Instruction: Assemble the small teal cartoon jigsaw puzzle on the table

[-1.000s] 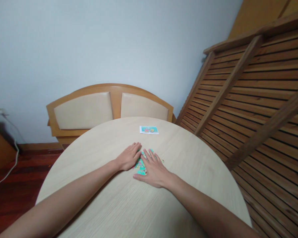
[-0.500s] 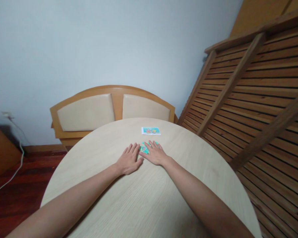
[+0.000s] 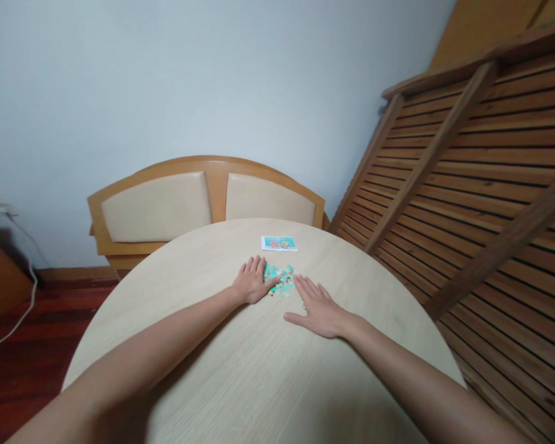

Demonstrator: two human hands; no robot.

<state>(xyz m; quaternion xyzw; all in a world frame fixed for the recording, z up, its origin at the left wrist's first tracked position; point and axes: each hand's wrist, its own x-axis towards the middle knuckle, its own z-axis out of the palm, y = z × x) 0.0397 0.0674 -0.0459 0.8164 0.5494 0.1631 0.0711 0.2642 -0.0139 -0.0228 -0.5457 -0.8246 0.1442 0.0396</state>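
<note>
A loose heap of small turquoise and multicoloured pieces, which look like jigsaw puzzle pieces, lies on the round table. My left hand rests at the heap's left side, fingers extended and thumb reaching over its lower left part. On the other side, my right hand lies spread, its fingertips by the heap's right edge and its thumb out to the left. A piece or two shows beside the right fingers. Beyond the heap lies a flat picture card, turquoise with pink and yellow figures and a white border.
A wooden headboard with cream padded panels stands behind the table against the wall. Wooden slatted panels lean on the right. At the left, a white cable runs down to the dark red floor.
My right hand has slid off the pieces, down and to the right. My left hand has moved slightly up and right. More of the heap shows, with its pieces more spread out.
</note>
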